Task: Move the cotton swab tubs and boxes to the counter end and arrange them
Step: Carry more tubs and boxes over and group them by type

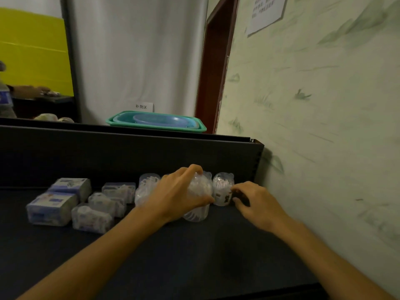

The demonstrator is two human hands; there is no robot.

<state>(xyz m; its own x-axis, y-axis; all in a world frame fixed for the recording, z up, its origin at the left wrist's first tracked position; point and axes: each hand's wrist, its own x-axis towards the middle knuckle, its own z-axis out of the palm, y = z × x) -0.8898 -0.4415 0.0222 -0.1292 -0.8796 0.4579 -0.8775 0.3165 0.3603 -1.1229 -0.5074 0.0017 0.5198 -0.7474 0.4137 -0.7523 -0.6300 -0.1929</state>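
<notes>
Standing upright on dark counter, long axis vertical: clear round cotton swab tub, swabs on end inside. Gripped from above and the side by left hand, fingers curled over the lid, thumb against the near wall. Placed toward the right end of the counter, just short of the painted wall.

Just right of it, second round tub, also upright, dark label low on its front. Touched at its right flank by right hand; fingertips bent inward against the tub or a small dark item beside it, cannot tell which, nor whether anything is pinched.

Left of the held tub, two more round tubs, partly hidden behind the left hand, blurred. Round tubs seen: four, possibly one more behind the hand.

Further left, three clear rectangular boxes, lying flat in a staggered row running front to back. At far left, two wrapped white-and-blue packs, one behind the other, long axes slanting left to right.

Behind the counter, raised dark back panel. Beyond it, stacked teal and blue baskets before a white curtain.
</notes>
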